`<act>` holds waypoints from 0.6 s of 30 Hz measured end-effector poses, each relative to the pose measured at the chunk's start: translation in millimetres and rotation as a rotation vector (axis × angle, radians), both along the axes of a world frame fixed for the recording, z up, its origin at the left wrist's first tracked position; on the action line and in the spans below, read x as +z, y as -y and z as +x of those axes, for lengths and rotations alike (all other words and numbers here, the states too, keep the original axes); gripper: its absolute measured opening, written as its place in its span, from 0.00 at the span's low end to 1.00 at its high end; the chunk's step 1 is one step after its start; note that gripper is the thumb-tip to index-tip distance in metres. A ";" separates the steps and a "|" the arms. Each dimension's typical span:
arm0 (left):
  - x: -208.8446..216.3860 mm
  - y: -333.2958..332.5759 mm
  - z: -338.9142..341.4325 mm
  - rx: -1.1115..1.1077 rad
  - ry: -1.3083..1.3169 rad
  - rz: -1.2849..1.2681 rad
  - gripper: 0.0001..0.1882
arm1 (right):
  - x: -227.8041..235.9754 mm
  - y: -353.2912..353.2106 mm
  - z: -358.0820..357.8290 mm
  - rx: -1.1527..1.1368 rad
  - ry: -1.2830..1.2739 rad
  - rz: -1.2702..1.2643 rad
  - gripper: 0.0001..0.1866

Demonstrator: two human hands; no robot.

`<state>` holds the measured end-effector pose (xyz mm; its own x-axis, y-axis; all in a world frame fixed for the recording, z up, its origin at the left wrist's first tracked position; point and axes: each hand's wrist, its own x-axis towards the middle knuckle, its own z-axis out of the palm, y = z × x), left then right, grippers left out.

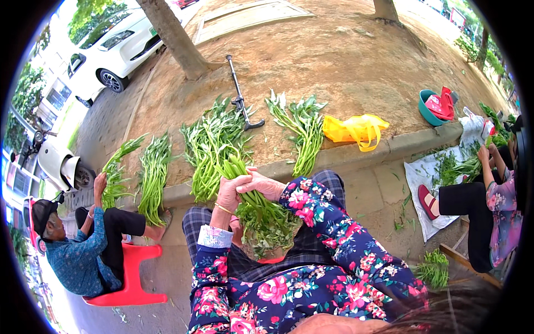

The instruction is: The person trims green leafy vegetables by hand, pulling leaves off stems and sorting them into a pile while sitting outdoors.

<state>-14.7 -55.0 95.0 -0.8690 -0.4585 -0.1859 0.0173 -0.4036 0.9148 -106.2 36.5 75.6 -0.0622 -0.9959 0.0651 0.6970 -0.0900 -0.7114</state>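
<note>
My left hand (pixel 227 192) and my right hand (pixel 262 184) both grip one bundle of green leafy stalks (pixel 258 217) over my lap, stems pointing away from me and leaves hanging toward my knees. A thin gold bangle circles my left wrist. My sleeves are dark blue with pink flowers. Just beyond my hands, more greens lie in piles on the raised dirt: a big pile (pixel 214 139) and a smaller bunch (pixel 303 125).
A stone curb (pixel 356 156) runs across. A yellow plastic bag (pixel 356 129) and a crutch (pixel 240 94) lie on the dirt by a tree trunk (pixel 175 36). A person on a red stool (pixel 130 273) sits left with greens (pixel 153 172); another sits right.
</note>
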 end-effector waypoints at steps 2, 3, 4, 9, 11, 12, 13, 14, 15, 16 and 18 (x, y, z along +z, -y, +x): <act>-1.0 -1.7 -1.3 0.058 -0.039 0.064 0.12 | -2.2 2.7 0.4 -0.048 -0.049 0.025 0.27; -2.9 -1.5 -5.4 0.056 -0.076 0.088 0.12 | -3.4 1.5 -5.1 -0.070 -0.106 0.033 0.27; -3.7 3.0 -4.0 0.065 -0.038 0.116 0.12 | -2.7 0.4 -8.5 -0.086 -0.158 0.037 0.27; -2.9 8.0 -3.6 0.117 -0.103 0.165 0.12 | -1.3 0.8 -6.7 -0.140 -0.225 0.006 0.25; 3.8 6.5 -7.5 0.167 -0.119 0.191 0.12 | 2.7 -4.3 -10.1 -0.185 -0.235 0.025 0.25; -0.3 10.9 -8.6 0.146 -0.128 0.236 0.12 | 2.7 -4.7 -10.0 -0.248 -0.275 0.021 0.25; -2.6 14.6 -8.4 0.131 -0.137 0.281 0.12 | 4.3 -4.0 -8.8 -0.280 -0.269 -0.030 0.25; -4.9 17.6 -6.8 0.116 -0.145 0.325 0.12 | 3.7 -2.3 -6.6 -0.290 -0.270 -0.033 0.24; -7.8 19.2 -4.0 0.117 -0.151 0.298 0.12 | 3.8 -0.9 -3.9 -0.300 -0.271 -0.035 0.24; -3.4 15.3 -5.9 0.123 -0.165 0.300 0.12 | 3.0 -1.5 -4.8 -0.317 -0.277 -0.033 0.23; 6.0 8.1 -9.0 0.133 -0.193 0.305 0.11 | 1.4 -2.4 -6.9 -0.368 -0.325 -0.042 0.20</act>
<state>-23.7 -63.0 101.0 -0.8380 -0.5186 -0.1700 0.2478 -0.6392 0.7280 -113.1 38.9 77.0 -0.3797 -0.9077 0.1787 0.3561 -0.3217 -0.8773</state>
